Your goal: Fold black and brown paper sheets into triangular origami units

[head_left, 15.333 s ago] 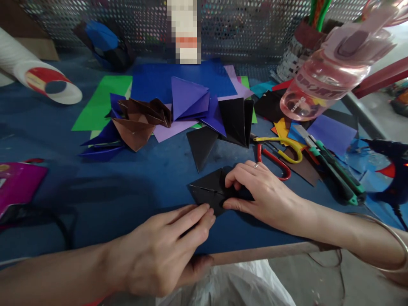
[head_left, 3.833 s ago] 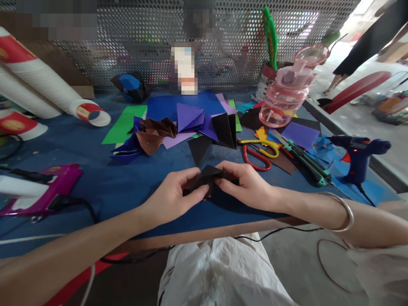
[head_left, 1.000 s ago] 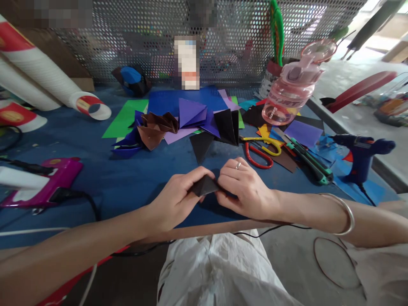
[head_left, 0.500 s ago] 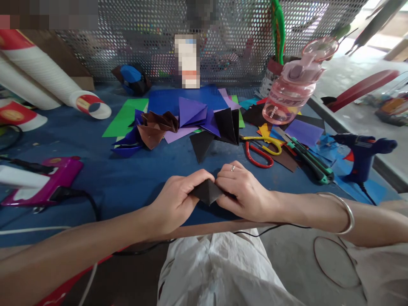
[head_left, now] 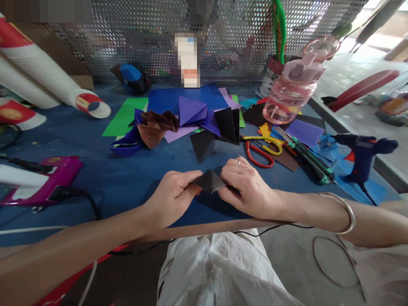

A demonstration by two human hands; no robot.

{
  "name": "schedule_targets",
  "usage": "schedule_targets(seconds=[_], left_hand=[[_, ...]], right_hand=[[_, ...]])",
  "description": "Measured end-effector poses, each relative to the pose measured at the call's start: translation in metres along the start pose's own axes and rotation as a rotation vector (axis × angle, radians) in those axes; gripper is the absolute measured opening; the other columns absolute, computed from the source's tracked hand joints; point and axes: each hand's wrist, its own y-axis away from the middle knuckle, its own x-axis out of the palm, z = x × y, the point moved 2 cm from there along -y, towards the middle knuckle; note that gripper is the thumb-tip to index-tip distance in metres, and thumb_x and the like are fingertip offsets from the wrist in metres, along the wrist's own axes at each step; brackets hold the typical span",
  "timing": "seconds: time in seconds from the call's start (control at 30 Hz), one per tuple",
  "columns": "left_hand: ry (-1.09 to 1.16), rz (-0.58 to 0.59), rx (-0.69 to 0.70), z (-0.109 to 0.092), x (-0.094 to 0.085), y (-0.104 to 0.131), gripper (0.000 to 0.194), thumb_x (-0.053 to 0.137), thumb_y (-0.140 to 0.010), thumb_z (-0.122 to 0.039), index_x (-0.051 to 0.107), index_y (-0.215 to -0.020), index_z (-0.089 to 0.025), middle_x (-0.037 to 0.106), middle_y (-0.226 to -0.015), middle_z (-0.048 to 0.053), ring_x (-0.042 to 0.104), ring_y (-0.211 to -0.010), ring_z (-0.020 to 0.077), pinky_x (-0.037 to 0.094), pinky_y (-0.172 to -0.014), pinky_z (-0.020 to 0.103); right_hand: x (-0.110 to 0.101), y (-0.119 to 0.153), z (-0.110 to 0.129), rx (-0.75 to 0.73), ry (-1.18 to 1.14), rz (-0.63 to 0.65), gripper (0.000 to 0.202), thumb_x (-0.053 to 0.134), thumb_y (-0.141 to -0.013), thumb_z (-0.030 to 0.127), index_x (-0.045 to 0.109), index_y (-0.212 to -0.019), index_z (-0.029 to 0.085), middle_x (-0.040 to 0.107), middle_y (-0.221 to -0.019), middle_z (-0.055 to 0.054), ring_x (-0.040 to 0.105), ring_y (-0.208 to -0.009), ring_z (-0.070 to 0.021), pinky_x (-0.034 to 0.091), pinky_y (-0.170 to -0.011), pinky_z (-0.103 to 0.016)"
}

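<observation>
A small black folded paper with a raised middle crease is held between my hands, just above the front of the blue table. My left hand pinches its left corner between thumb and fingers. On its right corner, my right hand is closed, fingers curled and partly hidden. Beyond them lie a flat black paper triangle, a folded black paper piece, a folded purple paper and a pleated brown paper piece.
Red-and-yellow scissors, a green-black utility knife, a glue gun and a pink water bottle are on the right. Stacked paper cups and a magenta power strip with cables are on the left. A perforated metal panel stands behind.
Both hands have drawn slightly apart, and the left thumb has slid outward from the paper's middle. More of the black paper shows, a little higher than before.
</observation>
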Motion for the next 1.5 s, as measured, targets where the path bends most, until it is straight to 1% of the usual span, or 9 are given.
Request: schedule_targets(seconds=[0.17,0.27,0.4,0.67,0.83,0.97,1.1,1.27,1.5], left_hand=[[0.033,-0.024,-0.107,0.007,-0.002,-0.002,0.029,0.043,-0.097,-0.033,0.058,-0.076,-0.020,0.056,-0.062,-0.002,0.053,-0.057,0.0128,0.040,-0.055,0.022],[0.054,-0.026,-0.132,0.009,-0.005,-0.002,0.033,0.047,-0.097,-0.039,0.060,-0.074,-0.020,0.051,-0.057,-0.003,0.045,-0.052,0.0115,0.036,-0.050,0.022],[0.155,-0.005,-0.139,0.005,-0.007,-0.003,0.031,0.052,-0.093,-0.036,0.058,-0.067,-0.020,0.040,-0.048,-0.006,0.034,-0.043,0.0095,0.026,-0.043,0.023],[0.122,-0.059,-0.182,0.006,-0.009,-0.002,0.034,0.048,-0.098,-0.041,0.064,-0.079,-0.019,0.050,-0.054,-0.004,0.045,-0.049,0.0106,0.034,-0.049,0.023],[0.309,-0.018,-0.261,0.008,-0.008,-0.007,0.034,0.050,-0.095,-0.040,0.063,-0.074,-0.018,0.047,-0.050,-0.004,0.041,-0.048,0.0103,0.033,-0.049,0.024],[0.297,-0.055,-0.293,0.009,-0.010,-0.010,0.034,0.052,-0.094,-0.042,0.065,-0.074,-0.018,0.045,-0.048,-0.004,0.039,-0.047,0.0099,0.032,-0.049,0.024],[0.247,-0.076,-0.273,0.011,-0.012,-0.010,0.034,0.051,-0.094,-0.041,0.065,-0.073,-0.017,0.048,-0.050,-0.004,0.042,-0.049,0.0100,0.033,-0.050,0.024],[0.216,-0.048,-0.256,0.011,-0.010,-0.010,0.034,0.050,-0.094,-0.037,0.066,-0.072,-0.017,0.048,-0.052,-0.004,0.044,-0.050,0.0102,0.034,-0.049,0.023],[0.107,0.027,-0.058,0.006,-0.006,-0.011,0.030,0.062,-0.089,-0.033,0.056,-0.064,-0.018,0.043,-0.057,-0.006,0.036,-0.055,0.0085,0.030,-0.049,0.021]], right_hand=[[-0.002,-0.001,-0.007,0.075,0.014,0.018,0.032,0.045,-0.099,0.019,0.036,-0.068,0.023,0.049,-0.062,0.002,0.042,-0.065,-0.0138,0.030,-0.067,-0.031],[-0.002,-0.002,-0.008,0.080,0.020,0.039,0.032,0.044,-0.100,0.020,0.038,-0.069,0.023,0.050,-0.064,0.001,0.042,-0.066,-0.0142,0.030,-0.068,-0.031],[-0.003,-0.001,-0.008,0.037,0.030,0.047,0.030,0.044,-0.101,0.020,0.040,-0.071,0.022,0.051,-0.065,0.001,0.043,-0.068,-0.0148,0.030,-0.069,-0.032],[-0.003,-0.002,-0.016,0.141,-0.026,0.031,0.034,0.045,-0.105,0.028,0.040,-0.072,0.022,0.049,-0.067,0.001,0.041,-0.067,-0.0146,0.031,-0.066,-0.030],[-0.001,-0.001,-0.017,0.195,-0.123,0.041,0.029,0.049,-0.101,0.024,0.046,-0.072,0.021,0.051,-0.068,0.001,0.046,-0.065,-0.0129,0.035,-0.065,-0.029],[0.000,-0.001,-0.021,0.283,-0.197,0.032,0.032,0.051,-0.101,0.027,0.051,-0.071,0.019,0.056,-0.068,0.001,0.050,-0.064,-0.0122,0.037,-0.065,-0.029],[-0.001,-0.003,-0.022,0.311,-0.229,0.033,0.030,0.050,-0.101,0.026,0.052,-0.073,0.019,0.058,-0.069,0.001,0.052,-0.066,-0.0124,0.038,-0.066,-0.028],[-0.003,-0.003,-0.019,0.221,-0.144,0.007,0.029,0.051,-0.097,0.021,0.043,-0.070,0.021,0.049,-0.066,0.003,0.043,-0.062,-0.0119,0.034,-0.064,-0.028],[-0.001,-0.001,-0.008,0.118,-0.147,0.147,0.020,0.051,-0.100,0.020,0.056,-0.081,0.018,0.060,-0.071,0.000,0.051,-0.070,-0.0141,0.033,-0.070,-0.030]])
